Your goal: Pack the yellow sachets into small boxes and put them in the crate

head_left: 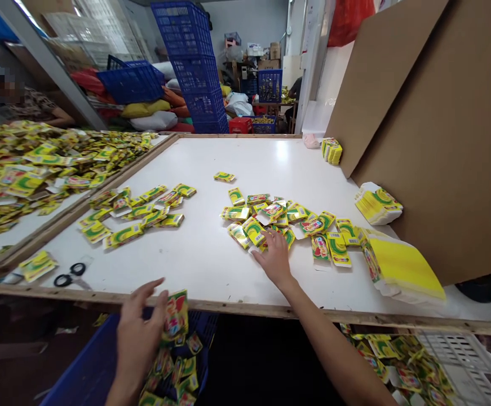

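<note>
My right hand (275,258) reaches over the white table (211,254), palm down. Its fingers rest on the near edge of a loose pile of yellow-green flat packets (279,217); whether it grips one is hidden. My left hand (137,332) is below the table's front edge, over a blue crate (84,372). Its thumb and fingers pinch a small stack of the same packets (175,316). More packets lie in the crate beneath it.
A second packet pile (137,214) lies at left-centre. Neat packet stacks (401,268) sit at right beside large cardboard sheets (439,141). Scissors (70,276) lie near the front left. A heaped table (25,169) stands left, a white crate (460,366) lower right, stacked blue crates (194,67) behind.
</note>
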A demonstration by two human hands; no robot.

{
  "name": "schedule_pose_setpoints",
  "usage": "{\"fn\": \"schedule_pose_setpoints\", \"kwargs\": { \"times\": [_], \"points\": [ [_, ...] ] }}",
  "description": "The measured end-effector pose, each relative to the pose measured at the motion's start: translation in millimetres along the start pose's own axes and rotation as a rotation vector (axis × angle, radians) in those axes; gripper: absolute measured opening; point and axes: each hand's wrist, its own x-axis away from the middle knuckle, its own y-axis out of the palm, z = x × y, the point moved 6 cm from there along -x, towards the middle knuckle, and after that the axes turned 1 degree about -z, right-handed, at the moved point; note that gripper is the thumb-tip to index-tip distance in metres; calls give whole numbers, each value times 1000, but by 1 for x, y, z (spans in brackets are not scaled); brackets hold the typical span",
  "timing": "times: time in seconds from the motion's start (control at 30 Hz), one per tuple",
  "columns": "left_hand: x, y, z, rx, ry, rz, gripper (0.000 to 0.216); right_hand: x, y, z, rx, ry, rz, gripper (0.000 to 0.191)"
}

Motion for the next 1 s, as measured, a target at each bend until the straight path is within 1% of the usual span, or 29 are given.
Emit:
{"fn": "schedule_pose_setpoints", "kwargs": {
  "times": [0.03,0.07,0.1,0.13,0.17,0.2,0.23,0.27,0.33,0.37,0.4,0.43,0.47,0.5,0.57,0.63,0.7,0.8,0.9,0.97,1.0],
  "points": [
    [-2,-13,-5,-70,10,61,43,-9,6,-4,42,-10,-20,49],
    [-3,-20,-9,-98,10,98,46,-16,11,-6,62,-7,-35,47],
    [-2,-20,-10,-84,1,101,48,-20,13,-9,55,3,-42,42],
    [0,-14,-10,-34,-12,75,48,-21,12,-10,18,22,-35,36],
    [3,-1,-7,42,-27,28,47,-19,10,-11,-54,53,-15,31],
    [7,17,-2,141,-42,-36,46,-14,6,-11,-158,94,1,29],
    [11,38,6,259,-56,-110,45,-5,4,-11,-294,144,5,30],
    [16,61,15,394,-75,-188,44,6,3,-11,-456,204,-22,32],
    [24,106,38,674,-114,-318,48,34,9,-11,-779,344,-166,39],
    [27,124,49,794,-123,-347,50,48,12,-11,-897,411,-236,40],
    [30,139,60,890,-130,-366,52,60,13,-11,-978,458,-294,41],
    [33,150,69,957,-130,-379,54,70,13,-10,-1019,486,-317,40],
    [35,160,76,996,-122,-396,55,77,10,-6,-1025,498,-307,39],
    [38,167,83,1010,-110,-422,55,81,4,-1,-1005,496,-264,38],
    [45,178,90,989,-79,-508,56,83,-10,12,-926,471,-131,36],
    [52,188,93,941,-45,-618,51,82,-24,24,-850,429,-37,40],
    [58,195,93,885,-13,-715,42,79,-31,31,-781,375,-38,40],
    [61,202,92,799,36,-804,28,76,-34,39,-684,309,-123,32],
    [60,205,97,757,94,-810,21,70,-35,46,-584,255,-166,25],
    [58,206,104,806,111,-800,21,67,-39,49,-522,218,-144,24],
    [57,208,107,860,101,-801,25,65,-41,50,-512,213,-120,24]
  ]
}}
